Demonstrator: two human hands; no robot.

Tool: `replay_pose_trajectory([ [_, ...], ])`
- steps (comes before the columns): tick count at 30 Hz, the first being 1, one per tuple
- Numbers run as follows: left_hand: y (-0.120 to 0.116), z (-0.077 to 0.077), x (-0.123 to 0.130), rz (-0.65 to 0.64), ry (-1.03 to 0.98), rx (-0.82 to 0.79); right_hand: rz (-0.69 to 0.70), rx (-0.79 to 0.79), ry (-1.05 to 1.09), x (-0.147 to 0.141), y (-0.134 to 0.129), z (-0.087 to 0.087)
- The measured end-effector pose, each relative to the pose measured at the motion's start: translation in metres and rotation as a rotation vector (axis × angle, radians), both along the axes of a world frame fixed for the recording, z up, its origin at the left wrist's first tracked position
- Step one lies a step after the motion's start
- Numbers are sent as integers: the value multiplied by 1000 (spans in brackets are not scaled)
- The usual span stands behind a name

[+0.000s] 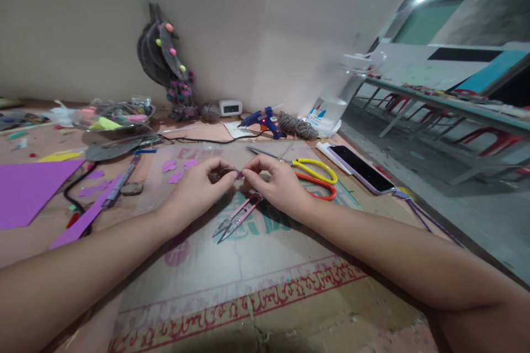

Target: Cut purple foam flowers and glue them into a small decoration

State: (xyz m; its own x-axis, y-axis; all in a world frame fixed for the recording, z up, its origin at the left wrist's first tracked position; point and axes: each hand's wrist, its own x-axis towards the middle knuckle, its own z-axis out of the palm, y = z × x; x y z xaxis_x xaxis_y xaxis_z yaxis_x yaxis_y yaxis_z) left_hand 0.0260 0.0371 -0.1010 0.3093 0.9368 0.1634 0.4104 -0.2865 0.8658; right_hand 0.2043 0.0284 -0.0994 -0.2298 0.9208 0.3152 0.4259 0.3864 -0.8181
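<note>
My left hand (207,182) and my right hand (277,183) meet fingertip to fingertip above the clear sheet (182,276). Pinched between them is a small dark purple piece (239,175), mostly covered by my fingers, so its exact kind is unclear. Below the fingers lie pink-handled thread snips (244,209), blades pointing toward me and apart. Scissors (317,171) with yellow and orange handles rest just beyond my right hand. Several purple flower cutouts (174,177) lie left of my left hand.
A blue glue gun (265,121) with a red light stands behind, near grey yarn (297,125) and a water jug (325,110). A phone (362,168) lies at right. Purple sheet (33,190), a pen (120,182) and a stone (132,188) are at left.
</note>
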Motion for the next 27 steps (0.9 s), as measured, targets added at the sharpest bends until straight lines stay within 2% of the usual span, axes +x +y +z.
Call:
replay_pose_trajectory([
  [4, 1, -2, 1, -5, 2, 1, 1, 4, -1, 0, 1, -1],
  [12, 1, -6, 1, -61, -112, 24, 2, -115, 103, 2, 2, -2],
  [14, 1, -6, 0, -12, -213, 42, 10, -139, 138, 2, 3, -2],
  [17, 3, -3, 0, 170, -334, 75, 7, -143, 166, 2, 3, -2],
  [20, 7, -2, -1, 258, -350, 60, 9, -125, 160, 2, 2, -1],
  [23, 10, -4, -2, 198, -308, 10, 27, -100, 156, 3, 2, -2],
  [27, 9, -7, -3, 134, -248, 40, 25, -67, 135, 3, 2, -1],
])
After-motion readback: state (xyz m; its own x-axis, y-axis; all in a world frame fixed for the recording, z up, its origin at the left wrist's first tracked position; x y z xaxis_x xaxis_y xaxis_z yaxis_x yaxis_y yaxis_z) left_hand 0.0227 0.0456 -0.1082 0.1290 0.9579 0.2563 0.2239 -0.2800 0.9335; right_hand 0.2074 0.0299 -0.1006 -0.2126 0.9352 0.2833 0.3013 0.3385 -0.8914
